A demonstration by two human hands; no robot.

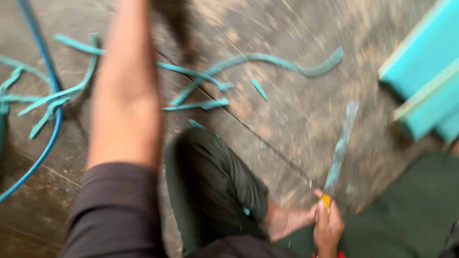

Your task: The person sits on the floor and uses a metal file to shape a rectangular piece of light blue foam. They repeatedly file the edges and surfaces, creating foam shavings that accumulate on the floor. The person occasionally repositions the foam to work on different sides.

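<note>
At lower right of the frame, the right hand (328, 228) is gripping a long blade (340, 149) by its yellow handle, fingers wrapped tight, blade pointing up over the floor (287, 119). Left forearm (126, 95) is reaching up past top edge — left hand out of view, can't tell its fingers; teal strips (201, 76) are lying scattered at upper left & center, w/ a blue hose (50, 119) beside them.

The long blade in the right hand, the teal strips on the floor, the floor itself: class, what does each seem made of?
Blade: probably metal, dull grey and flat, smeared teal; blur leaves it open. The right hand grips its handle. Teal strips: likely soft foam or rubber, since they curl and bend. Floor: seemingly stone or concrete slabs, mottled brown with a thin joint line.
</note>
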